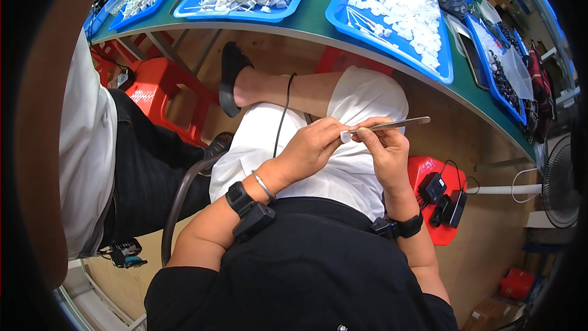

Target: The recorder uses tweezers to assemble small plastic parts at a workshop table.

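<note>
Above my lap, my left hand [313,146] pinches a small white plastic piece [346,137] between thumb and fingers. My right hand [386,152] is closed around slim metal tweezers [409,122], whose broad end sticks out to the right. The tweezers' tip points at the white piece, and the two hands nearly meet there. Fingers hide the tip, so I cannot tell whether it grips the piece.
Ahead, a green table [306,32] bears a blue tray of white pieces [450,64], another of stemmed pieces [184,9], and a phone [476,61]. Red stools [153,89] stand below. A person in dark trousers [144,159] is close on my left. A fan [562,181] stands right.
</note>
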A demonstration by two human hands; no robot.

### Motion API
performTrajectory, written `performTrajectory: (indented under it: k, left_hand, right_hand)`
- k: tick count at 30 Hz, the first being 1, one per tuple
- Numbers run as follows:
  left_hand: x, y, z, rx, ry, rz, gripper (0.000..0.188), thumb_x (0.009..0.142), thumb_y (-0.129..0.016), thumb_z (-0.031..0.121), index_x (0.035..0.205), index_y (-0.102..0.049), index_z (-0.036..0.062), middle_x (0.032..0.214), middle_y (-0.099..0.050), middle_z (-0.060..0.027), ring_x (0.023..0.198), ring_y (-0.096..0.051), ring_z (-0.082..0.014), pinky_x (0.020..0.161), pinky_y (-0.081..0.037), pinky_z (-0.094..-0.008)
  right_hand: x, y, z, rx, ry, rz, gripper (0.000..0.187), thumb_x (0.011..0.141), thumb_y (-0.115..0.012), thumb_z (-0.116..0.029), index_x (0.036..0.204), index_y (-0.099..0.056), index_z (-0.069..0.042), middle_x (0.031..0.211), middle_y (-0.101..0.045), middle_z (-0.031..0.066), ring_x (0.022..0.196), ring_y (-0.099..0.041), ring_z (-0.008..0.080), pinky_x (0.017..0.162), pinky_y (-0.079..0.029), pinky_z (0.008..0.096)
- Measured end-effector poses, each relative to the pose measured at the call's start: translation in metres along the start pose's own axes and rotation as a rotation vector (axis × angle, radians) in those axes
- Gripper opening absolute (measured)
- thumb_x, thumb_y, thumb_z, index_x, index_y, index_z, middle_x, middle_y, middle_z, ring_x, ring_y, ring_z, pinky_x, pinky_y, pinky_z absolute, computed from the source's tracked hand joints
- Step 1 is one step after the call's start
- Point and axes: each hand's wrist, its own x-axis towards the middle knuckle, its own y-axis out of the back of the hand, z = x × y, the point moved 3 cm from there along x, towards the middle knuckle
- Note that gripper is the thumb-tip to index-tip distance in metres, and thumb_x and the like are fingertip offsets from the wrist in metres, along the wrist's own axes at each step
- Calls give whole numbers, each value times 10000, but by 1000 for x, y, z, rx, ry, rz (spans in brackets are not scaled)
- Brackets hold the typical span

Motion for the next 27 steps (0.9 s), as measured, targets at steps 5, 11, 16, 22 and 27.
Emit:
performTrajectory:
  k: [5, 11, 16, 22, 27]
  left_hand:
    - [0, -1, -1, 16, 23, -14, 257, 851, -604, 2, 1106, -601, 37, 921, -588, -123, 820, -602, -311, 696, -499, -381]
    - [0, -2, -1, -3, 25, -12, 249, 864, -599, 18, 1112, -603, 44, 896, -578, -120, 803, -592, -309, 683, -487, -383]
    - [-1, -3, -4, -24, 15, 2, 227, 885, -596, 30, 1112, -615, 40, 882, -581, -119, 778, -590, -288, 670, -480, -360]
    - [-2, -3, -5, -33, 36, -22, 253, 874, -593, 23, 1126, -598, 48, 894, -586, -124, 811, -594, -311, 689, -487, -386]
    - [-3, -6, -8, -26, 44, -25, 259, 870, -591, 16, 1127, -592, 47, 905, -587, -128, 819, -593, -321, 695, -489, -390]
  right_hand:
    - [1, 1, 4, 86, -62, 17, 135, 913, -626, -55, 1016, -607, 29, 902, -664, 84, 826, -637, 137, 768, -522, 264]
    - [2, 4, 10, 133, -89, 31, 147, 915, -628, -72, 1025, -612, 25, 873, -668, 85, 806, -638, 140, 749, -518, 263]
    - [3, 3, 11, 165, -116, 33, 120, 918, -619, -67, 1003, -614, 17, 863, -661, 79, 796, -634, 135, 752, -515, 262]
    - [2, -1, 3, 71, -74, 18, 94, 919, -613, -58, 971, -611, 20, 862, -643, 64, 788, -630, 136, 755, -512, 265]
    - [0, -1, -3, -220, 73, -3, 88, 905, -627, -49, 929, -621, 36, 852, -643, 64, 780, -633, 137, 722, -504, 262]
